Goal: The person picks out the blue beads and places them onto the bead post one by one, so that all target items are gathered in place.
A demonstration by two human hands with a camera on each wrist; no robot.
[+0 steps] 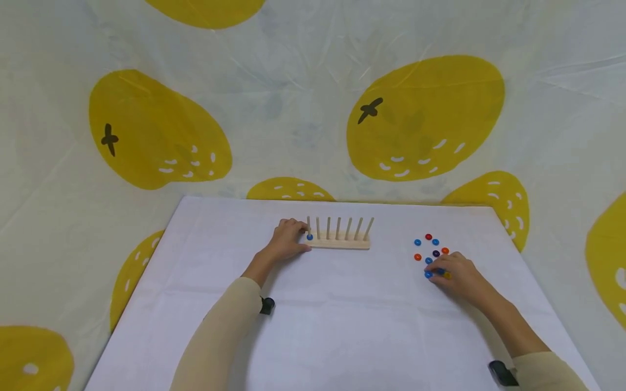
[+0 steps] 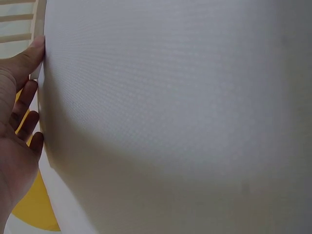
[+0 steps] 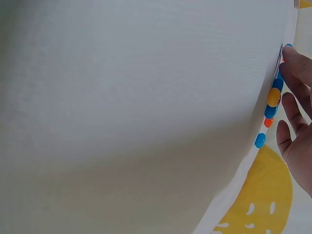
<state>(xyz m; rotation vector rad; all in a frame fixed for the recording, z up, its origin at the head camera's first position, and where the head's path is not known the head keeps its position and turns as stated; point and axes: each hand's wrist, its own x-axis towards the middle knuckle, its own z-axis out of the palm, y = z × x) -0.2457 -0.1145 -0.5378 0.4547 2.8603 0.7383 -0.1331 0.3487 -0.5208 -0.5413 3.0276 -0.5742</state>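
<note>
We log the work as early, judging by the layout. Nearest us, the right hand [image 1: 458,275] has thumb and forefinger set narrow about a blue bead [image 1: 428,275]; we read this as a pinch. A yellow bead [image 1: 447,276] and a second blue bead [image 1: 441,271] lie right under its fingers. Just beyond its fingertips we count seven more loose: a third blue bead [image 1: 429,260], a dark bead [image 1: 436,253], two orange beads [image 1: 418,257], a pair of blue beads [image 1: 418,242] and a red bead [image 1: 428,237]. Across the white table [image 1: 342,326], well left of that hand, the left hand [image 1: 287,239] grips the end of the peg rack [image 1: 340,245], thumb on its near side. Done, as we see it: one seated bead [image 1: 310,237] at the foot of the peg beside the left hand. Left, we judge: six bare pegs [image 1: 338,227] and the loose beads. Hard to make out: whether the pinched bead is off the cloth, and what the right palm covers; the right wrist view shows the beads edge-on, overlapping. In the left wrist view the rack is cut off by the frame.
</note>
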